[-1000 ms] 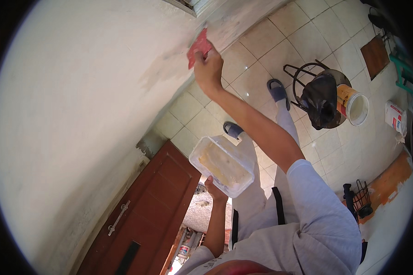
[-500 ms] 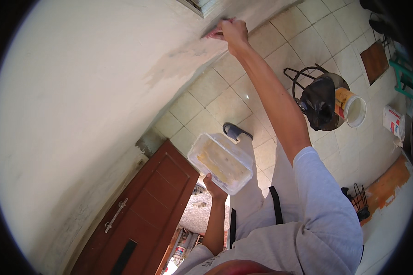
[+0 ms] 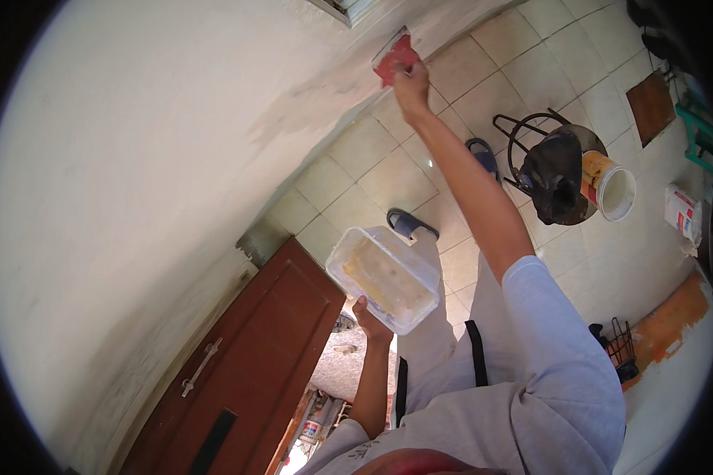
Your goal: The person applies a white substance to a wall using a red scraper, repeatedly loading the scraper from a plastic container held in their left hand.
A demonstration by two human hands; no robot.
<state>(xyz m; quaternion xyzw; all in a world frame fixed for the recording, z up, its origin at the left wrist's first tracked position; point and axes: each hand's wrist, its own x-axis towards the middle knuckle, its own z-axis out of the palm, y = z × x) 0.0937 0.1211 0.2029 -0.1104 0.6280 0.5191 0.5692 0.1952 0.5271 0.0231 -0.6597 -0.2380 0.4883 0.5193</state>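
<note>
Right hand [image 3: 410, 79] with red scraper [image 3: 394, 57], seemingly against wall [image 3: 135, 158]; left hand [image 3: 370, 321] under plastic tub [image 3: 384, 277].

The person wears a light grey shirt [image 3: 554, 380] with short sleeves. Their trousers [image 3: 444, 332] are light grey too. On their feet are blue slippers [image 3: 408, 223].

A brown wooden door [image 3: 253, 372] with a metal handle [image 3: 200, 367] stands at lower left. On the tiled floor [image 3: 372, 170] are a black stool [image 3: 550, 170], a white bucket [image 3: 610, 188] just beside it, and a green stool [image 3: 697, 134] well apart.
</note>
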